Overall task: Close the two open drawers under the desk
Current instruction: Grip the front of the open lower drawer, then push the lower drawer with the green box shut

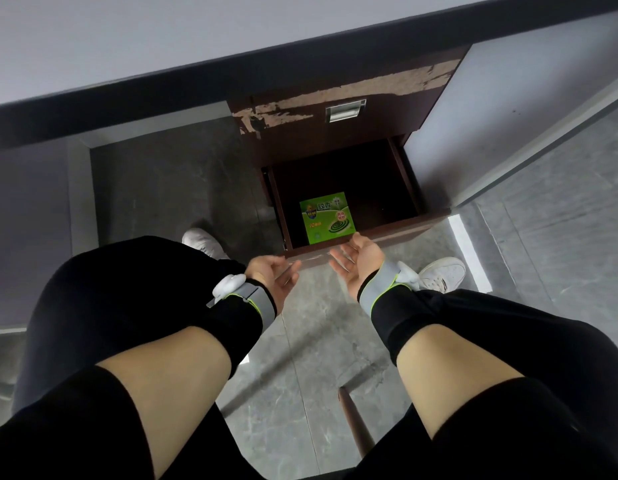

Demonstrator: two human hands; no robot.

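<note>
The left hand (273, 276), with a grey wrist strap edged in yellow-green, hangs empty with fingers loosely spread, just short of the front edge of the open dark brown wooden lower drawer (397, 168). A square green cardboard box printed with a dark coil (327, 217) lies flat inside, near the front. The right hand (359, 262), palm up and fingers spread, holds nothing, its fingertips at the drawer's front edge. Above, the chipped dark brown upper drawer front with a recessed metal handle (345, 110) sits under the dark-edged grey counter (196, 36).
</note>
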